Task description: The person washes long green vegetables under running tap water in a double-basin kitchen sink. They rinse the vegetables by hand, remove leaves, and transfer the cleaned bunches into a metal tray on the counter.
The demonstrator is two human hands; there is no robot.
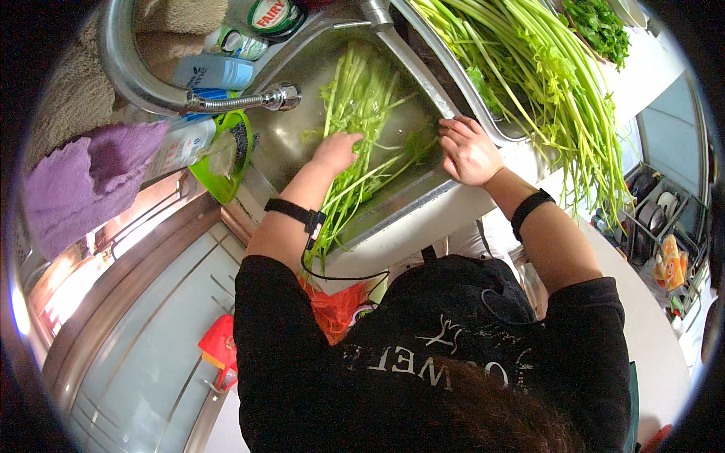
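Note:
A bunch of leafy celery (362,96) lies partly under water in the steel sink basin (283,164), its leafy ends hanging over the front rim. My left hand (338,153) is closed around the middle of this bunch, with the stalks passing beneath it. At the right corner of the basin, my right hand (470,150) rests by the rim with curled fingers. Thin celery stalks (405,161) reach close to its fingertips; whether it grips one or only the rim is hidden.
More celery (544,85) is heaped over the second basin (510,136) on the right. Above the left side arches the faucet (141,90). Bottles (226,71), a green caddy (226,181) and a purple cloth (96,181) line the left edge. A dish rack (657,212) stands far right.

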